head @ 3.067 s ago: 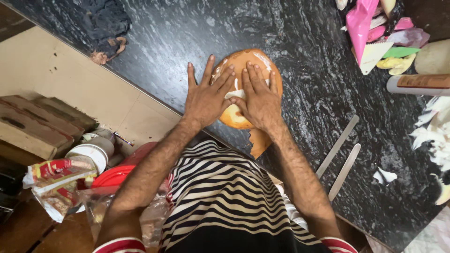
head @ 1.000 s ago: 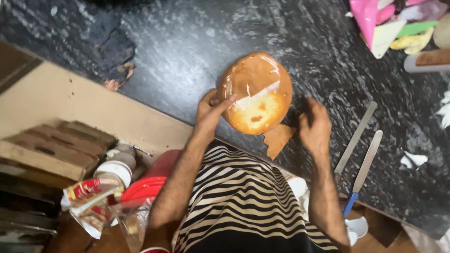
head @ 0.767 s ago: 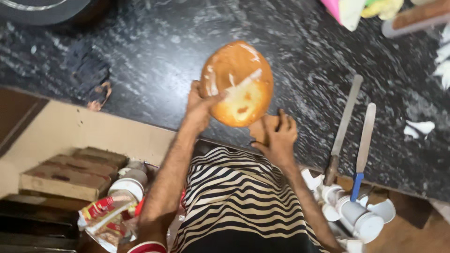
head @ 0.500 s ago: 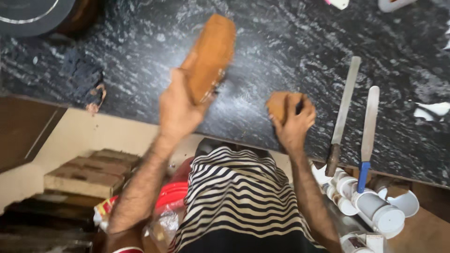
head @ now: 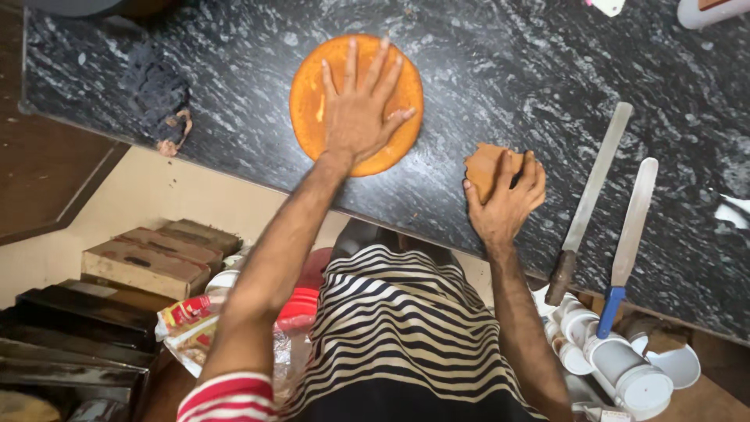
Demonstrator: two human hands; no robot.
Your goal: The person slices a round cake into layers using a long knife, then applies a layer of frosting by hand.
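Head view: we see the left hand (head: 361,117) pressed flat, fingers spread and gripping nothing, on a round, smooth orange-brown cake (head: 312,101) lying on the veined black stone surface (head: 508,70). The right hand (head: 506,199), fingers curled, grips a torn brown cake piece (head: 483,166) just right of it. Two long flat-bladed knives (head: 601,168) lie farther right; a dark crumpled cloth (head: 160,94) lies left.

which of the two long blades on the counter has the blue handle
The right-hand palette knife, farther from the right hand. The long knife beside it has a dark brown handle.
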